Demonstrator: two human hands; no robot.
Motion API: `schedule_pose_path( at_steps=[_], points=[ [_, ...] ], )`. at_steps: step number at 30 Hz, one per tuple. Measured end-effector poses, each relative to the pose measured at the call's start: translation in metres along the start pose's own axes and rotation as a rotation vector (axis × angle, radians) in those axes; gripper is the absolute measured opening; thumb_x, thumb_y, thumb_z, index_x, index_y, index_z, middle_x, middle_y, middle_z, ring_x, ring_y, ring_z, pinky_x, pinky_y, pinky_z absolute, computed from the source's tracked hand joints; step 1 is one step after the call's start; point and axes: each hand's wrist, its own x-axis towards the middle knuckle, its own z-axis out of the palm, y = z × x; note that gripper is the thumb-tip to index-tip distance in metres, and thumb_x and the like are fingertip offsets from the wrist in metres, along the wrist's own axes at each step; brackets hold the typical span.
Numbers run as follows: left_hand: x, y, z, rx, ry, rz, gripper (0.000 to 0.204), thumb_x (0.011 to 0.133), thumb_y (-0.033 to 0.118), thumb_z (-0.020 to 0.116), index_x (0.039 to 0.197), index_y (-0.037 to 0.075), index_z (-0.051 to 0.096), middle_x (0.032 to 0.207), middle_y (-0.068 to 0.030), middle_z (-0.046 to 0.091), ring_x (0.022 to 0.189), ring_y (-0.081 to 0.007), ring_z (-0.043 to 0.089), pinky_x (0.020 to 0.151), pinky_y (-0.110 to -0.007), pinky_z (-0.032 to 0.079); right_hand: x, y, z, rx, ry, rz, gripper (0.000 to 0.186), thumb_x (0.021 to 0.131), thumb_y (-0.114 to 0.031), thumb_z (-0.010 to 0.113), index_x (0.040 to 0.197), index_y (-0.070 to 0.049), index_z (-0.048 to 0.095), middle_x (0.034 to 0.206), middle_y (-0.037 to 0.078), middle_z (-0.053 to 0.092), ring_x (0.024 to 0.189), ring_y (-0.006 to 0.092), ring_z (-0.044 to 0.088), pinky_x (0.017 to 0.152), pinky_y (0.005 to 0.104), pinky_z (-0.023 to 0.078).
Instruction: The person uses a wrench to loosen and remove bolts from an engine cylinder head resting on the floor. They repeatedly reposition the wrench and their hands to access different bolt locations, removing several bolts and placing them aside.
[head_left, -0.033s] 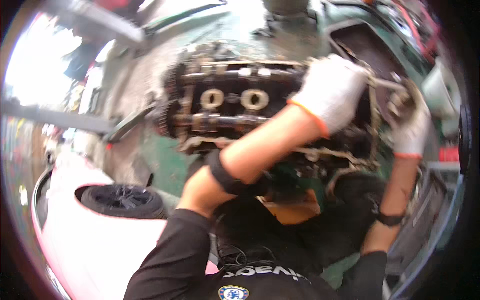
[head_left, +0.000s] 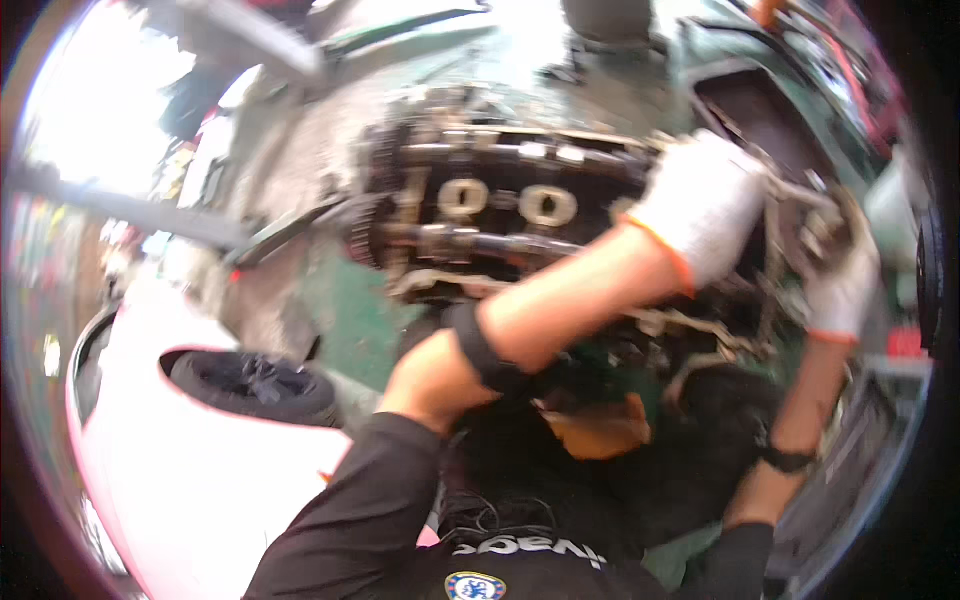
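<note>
An opened engine block (head_left: 505,200), with two camshafts, gears and dark, greasy metal, lies across the middle. My left hand (head_left: 705,205), in a white glove with an orange cuff, is closed on a metal bar tool (head_left: 790,195) at the engine's right end; what the tool meets is hidden under the glove. My right hand (head_left: 842,275), also gloved, grips the bar's outer end beside a dark oblong pan (head_left: 750,100). Both hands are blurred, so their fingertips are unclear.
At lower left stands a pink body panel (head_left: 200,500) with a dark wheel (head_left: 250,390). Metal beams (head_left: 120,210) cross the left side. A dark cylinder (head_left: 605,20) is at the top, a pale bucket (head_left: 890,200) at the right, above a metal-framed stand (head_left: 890,400).
The engine, pan and both my hands appear shifted right and slightly down in the picture, along with the surroundings. My grip on the tool looks the same.
</note>
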Motion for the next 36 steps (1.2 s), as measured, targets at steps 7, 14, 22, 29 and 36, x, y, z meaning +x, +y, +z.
schedule_pose_path(
  at_steps=[7, 14, 22, 29, 36],
  points=[
    [0.003, 0.022, 0.014, 0.237, -0.2, -0.026, 0.035, 0.074, 0.02, 0.073, 0.102, -0.002, 0.075, 0.103, -0.0168, 0.068, 0.105, -0.0305, 0.06, 0.09, -0.039, 0.044, 0.02, 0.01, -0.007, 0.056, 0.144, -0.062, 0.036, 0.106, -0.021, 0.06, 0.133, 0.003, 0.061, 0.073, -0.004, 0.033, 0.06, 0.0057, 0.033, 0.051, 0.0226, 0.03],
    [0.015, 0.025, 0.044, 0.225, -0.14, -0.154, 0.037, 0.085, 0.023, 0.069, 0.113, 0.0, 0.075, 0.112, -0.0167, 0.069, 0.111, -0.0302, 0.059, 0.093, -0.04, 0.043, 0.028, 0.014, 0.006, -0.084, 0.096, -0.012, 0.032, 0.104, -0.019, 0.061, 0.131, -0.003, 0.064, 0.078, -0.003, 0.048, 0.062, 0.0061, 0.042, 0.055, 0.0219, 0.036],
    [0.025, 0.027, 0.073, 0.297, -0.097, -0.235, 0.033, 0.087, 0.023, 0.067, 0.114, 0.008, 0.078, 0.109, -0.0107, 0.072, 0.107, -0.027, 0.063, 0.091, -0.039, 0.043, 0.033, 0.006, 0.008, 0.009, 0.135, 0.132, 0.031, 0.104, -0.019, 0.061, 0.129, -0.002, 0.063, 0.076, -0.002, 0.05, 0.061, 0.0073, 0.043, 0.052, 0.0219, 0.038],
    [0.03, 0.022, 0.05, 0.183, -0.22, -0.26, 0.034, 0.083, 0.026, 0.074, 0.112, 0.009, 0.078, 0.113, -0.0128, 0.072, 0.112, -0.0286, 0.063, 0.09, -0.038, 0.047, 0.045, 0.012, -0.021, 0.063, 0.028, 0.075, 0.028, 0.104, -0.027, 0.061, 0.122, -0.006, 0.066, 0.081, 0.0, 0.06, 0.061, 0.0098, 0.05, 0.053, 0.0234, 0.041],
    [0.015, 0.013, 0.052, 0.112, -0.012, -0.219, 0.027, 0.078, 0.019, 0.073, 0.101, 0.006, 0.078, 0.106, -0.0146, 0.07, 0.105, -0.0294, 0.064, 0.089, -0.038, 0.049, 0.033, 0.015, -0.037, 0.022, 0.105, -0.061, 0.024, 0.103, -0.026, 0.062, 0.118, -0.009, 0.07, 0.086, 0.001, 0.063, 0.061, 0.0105, 0.053, 0.055, 0.0238, 0.045]
  ],
)
